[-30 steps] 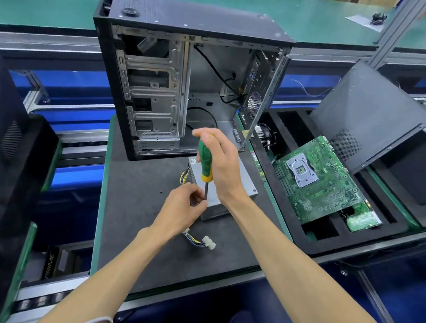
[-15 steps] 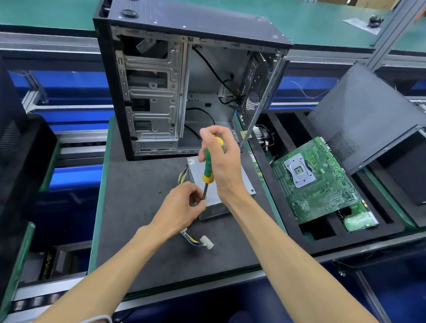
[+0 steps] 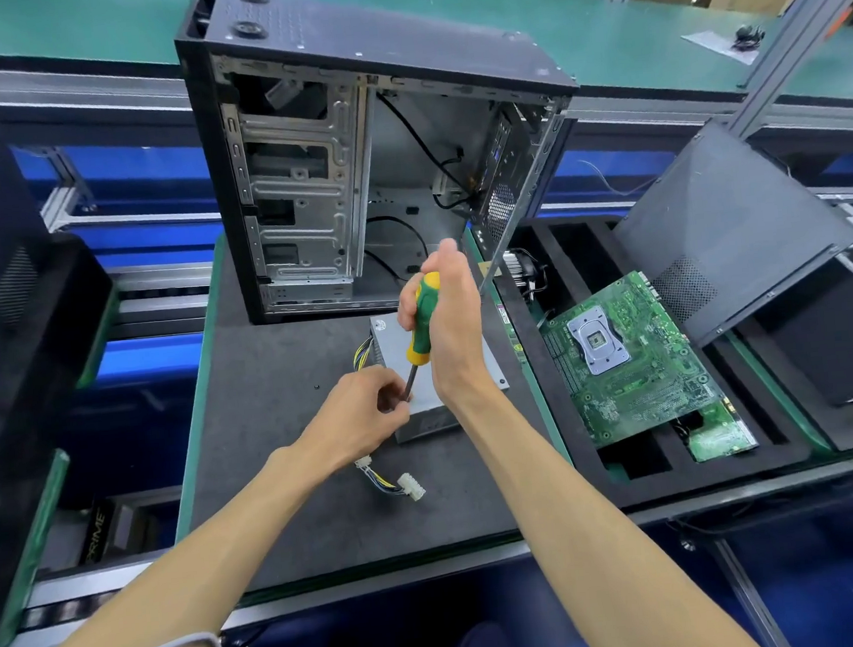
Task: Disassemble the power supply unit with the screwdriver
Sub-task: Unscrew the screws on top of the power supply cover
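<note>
A grey power supply unit [image 3: 425, 421] lies flat on the dark mat [image 3: 280, 439] in front of the open computer case. My right hand [image 3: 448, 331] grips the green and yellow handle of the screwdriver [image 3: 422, 323], held nearly upright with its tip down at the unit's near left corner. My left hand [image 3: 363, 414] sits at that corner, its fingertips pinching around the screwdriver's shaft near the tip. The tip itself and any screw are hidden by my fingers. A bundle of yellow and black cables [image 3: 394, 481] with white plugs trails from under my left wrist.
The open black computer case [image 3: 349, 175] stands upright just behind the unit. To the right, a foam tray [image 3: 633, 470] holds a green motherboard [image 3: 623, 352] and a leaning black side panel [image 3: 731, 229]. A small dark screw [image 3: 316, 387] lies on the mat. Black cases stand at the left.
My right hand has shifted its hold on the screwdriver handle, with the handle turned a little. My left hand stays at the shaft. The unit has not moved.
</note>
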### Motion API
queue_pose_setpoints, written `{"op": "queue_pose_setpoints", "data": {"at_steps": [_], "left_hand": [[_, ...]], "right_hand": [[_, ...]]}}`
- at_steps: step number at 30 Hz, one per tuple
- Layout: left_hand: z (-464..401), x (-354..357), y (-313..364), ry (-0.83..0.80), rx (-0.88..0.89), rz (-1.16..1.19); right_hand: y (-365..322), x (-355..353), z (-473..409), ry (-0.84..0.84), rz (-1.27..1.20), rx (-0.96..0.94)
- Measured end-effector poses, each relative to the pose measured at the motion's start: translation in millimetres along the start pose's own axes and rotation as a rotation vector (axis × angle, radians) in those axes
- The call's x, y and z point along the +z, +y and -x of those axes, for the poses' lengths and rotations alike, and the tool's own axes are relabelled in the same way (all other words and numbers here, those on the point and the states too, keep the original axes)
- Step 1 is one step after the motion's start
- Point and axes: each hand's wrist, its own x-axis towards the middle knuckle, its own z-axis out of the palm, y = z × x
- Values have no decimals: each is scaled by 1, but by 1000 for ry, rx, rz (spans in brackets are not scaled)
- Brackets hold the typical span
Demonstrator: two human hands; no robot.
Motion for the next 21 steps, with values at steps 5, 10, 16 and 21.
{"op": "queue_pose_setpoints", "data": {"at_steps": [5, 10, 16, 21], "left_hand": [[2, 4, -2, 23, -7, -20], [-1, 3, -2, 16, -64, -16], [0, 4, 2, 36, -127, -9], [-6, 0, 10, -4, -220, 6]], "right_hand": [[4, -7, 3, 8, 86, -65], [5, -10, 0, -17, -36, -16], [13, -9, 9, 17, 82, -13], [10, -8, 2, 76, -14, -22]]}}
